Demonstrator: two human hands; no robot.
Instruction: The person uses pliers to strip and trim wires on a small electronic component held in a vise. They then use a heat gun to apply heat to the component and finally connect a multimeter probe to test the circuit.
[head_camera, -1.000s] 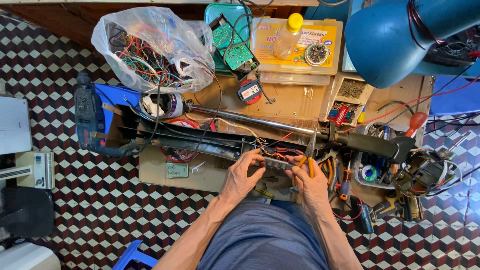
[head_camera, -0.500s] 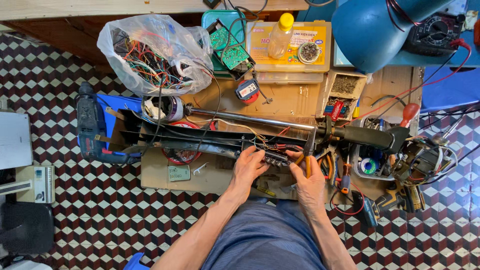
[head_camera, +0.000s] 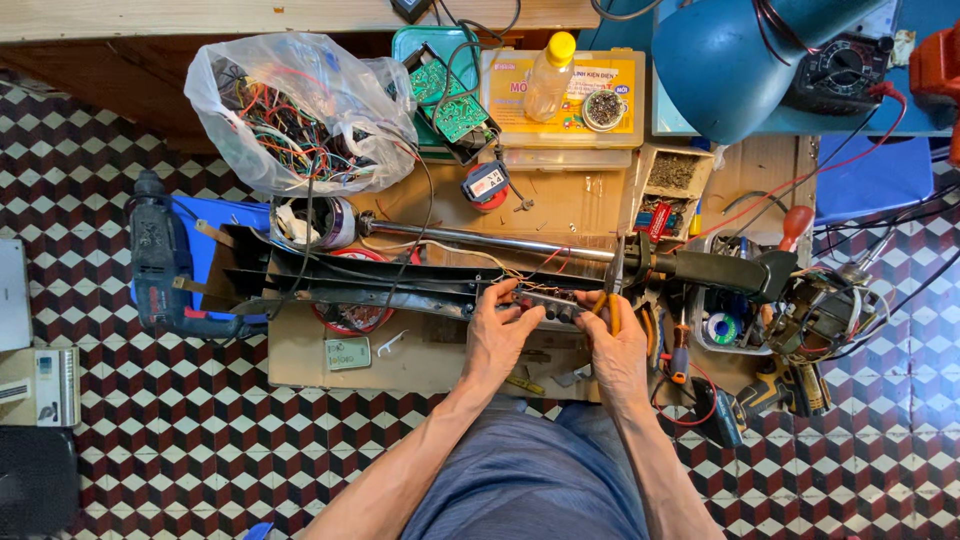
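A small dark switch block (head_camera: 545, 305) lies on the long black housing (head_camera: 340, 280), on the cardboard (head_camera: 420, 350). The left hand (head_camera: 497, 335) and the right hand (head_camera: 615, 345) both have their fingers closed on it. Pliers (head_camera: 612, 285) stand just beside the right hand.

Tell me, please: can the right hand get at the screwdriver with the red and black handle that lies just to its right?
Probably yes. The right hand is already holding yellow-handled pliers, but the screwdriver lies close beside it on the cardboard, uncovered; only thin red wires run nearby.
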